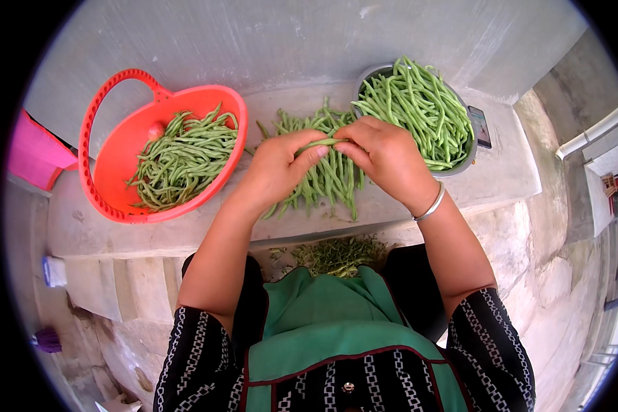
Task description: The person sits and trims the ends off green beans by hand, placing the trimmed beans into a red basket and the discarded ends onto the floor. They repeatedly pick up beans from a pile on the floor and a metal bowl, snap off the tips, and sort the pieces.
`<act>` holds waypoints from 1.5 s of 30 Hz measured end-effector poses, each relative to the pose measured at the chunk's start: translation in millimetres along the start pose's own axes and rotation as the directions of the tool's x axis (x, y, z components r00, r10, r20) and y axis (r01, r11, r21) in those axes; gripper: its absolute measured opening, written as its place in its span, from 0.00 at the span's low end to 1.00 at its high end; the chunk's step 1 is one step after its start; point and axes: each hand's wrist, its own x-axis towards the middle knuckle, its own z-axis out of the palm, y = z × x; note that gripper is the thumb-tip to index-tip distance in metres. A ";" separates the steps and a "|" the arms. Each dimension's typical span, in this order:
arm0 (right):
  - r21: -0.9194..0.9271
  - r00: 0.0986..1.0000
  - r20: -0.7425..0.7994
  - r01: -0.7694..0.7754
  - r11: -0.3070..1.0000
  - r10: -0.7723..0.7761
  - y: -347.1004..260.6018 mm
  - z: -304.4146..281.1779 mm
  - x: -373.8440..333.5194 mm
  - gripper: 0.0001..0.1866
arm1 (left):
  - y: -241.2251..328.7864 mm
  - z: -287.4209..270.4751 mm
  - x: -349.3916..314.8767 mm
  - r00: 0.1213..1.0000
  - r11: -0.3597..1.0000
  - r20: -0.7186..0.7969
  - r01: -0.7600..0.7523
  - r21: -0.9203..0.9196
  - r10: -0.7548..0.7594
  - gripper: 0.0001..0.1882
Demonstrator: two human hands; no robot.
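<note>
A single green bean (pixel 321 143) is stretched between my two hands, pinched near its middle. My left hand (pixel 279 165) grips its left part between thumb and forefinger. On the other side my right hand (pixel 386 154), with a silver bangle at the wrist, pinches the same bean. Beneath both hands a loose pile of green beans (pixel 329 180) lies on the concrete ledge. To the left stands a red plastic basket (pixel 110 172) holding more beans and a small reddish round thing (pixel 156 130). A metal bowl (pixel 465 159) heaped with beans (pixel 419 110) stands at the right.
A phone (pixel 480 127) lies beside the bowl on the concrete ledge (pixel 151 237). Behind rises a grey wall (pixel 288 41). Green trimmings (pixel 340 255) are heaped below the ledge's front edge, near my green apron (pixel 329 302). A pink object (pixel 41 151) stands at the far left.
</note>
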 end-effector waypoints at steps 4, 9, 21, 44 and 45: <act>0.005 0.999 -0.030 -0.017 1.000 0.017 -3.9 -1.0 -0.2 0.05 | 2.7 5.6 0.1 0.986 0.989 -0.091 -0.136 0.053 0.141 0.09; 0.085 0.979 -0.200 -0.015 0.996 0.032 -12.5 4.2 4.2 0.04 | -7.8 20.1 3.9 0.974 0.942 -0.202 -0.162 -0.293 0.105 0.10; 0.268 0.994 0.103 -0.075 0.960 0.049 -21.0 7.3 0.0 0.08 | -29.5 -35.3 17.9 0.878 0.345 -0.400 -0.301 -0.889 -0.262 0.10; 0.023 0.971 -0.101 -0.216 0.976 0.217 13.2 26.7 -5.3 0.04 | 1.4 -52.6 3.9 0.493 0.855 -0.717 -0.125 0.503 0.494 0.19; -0.011 0.973 -0.098 -0.213 0.977 0.211 13.0 24.6 -5.8 0.04 | 6.2 -42.5 2.1 0.621 0.791 -0.539 -0.234 0.566 0.569 0.17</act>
